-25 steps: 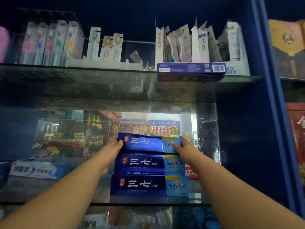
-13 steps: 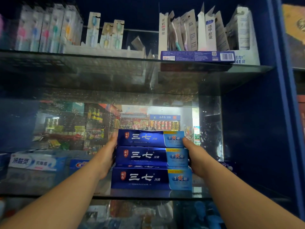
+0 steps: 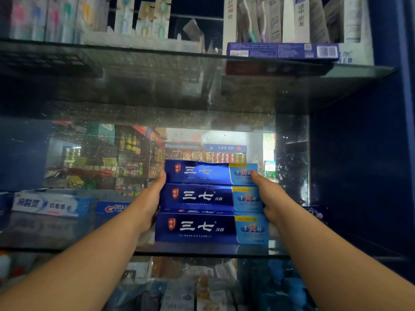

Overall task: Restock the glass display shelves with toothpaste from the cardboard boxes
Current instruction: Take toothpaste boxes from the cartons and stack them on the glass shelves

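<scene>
Three blue toothpaste boxes are stacked on the middle glass shelf: a top box, a middle box and a bottom box. My left hand presses against the left ends of the top two boxes, thumb on the top box's corner. At the right ends my right hand does the same, thumb on the top box and fingers curled behind the stack. No cardboard supply box is in view.
A white toothpaste box and a Crest box lie left on the same shelf. The upper glass shelf carries toothbrush packs and a flat blue box. A blue cabinet wall closes the right side.
The top box has settled squarely onto the stack. Both hands have slid lower along the box ends, now spanning the top two boxes. The view has moved closer to the shelf.
</scene>
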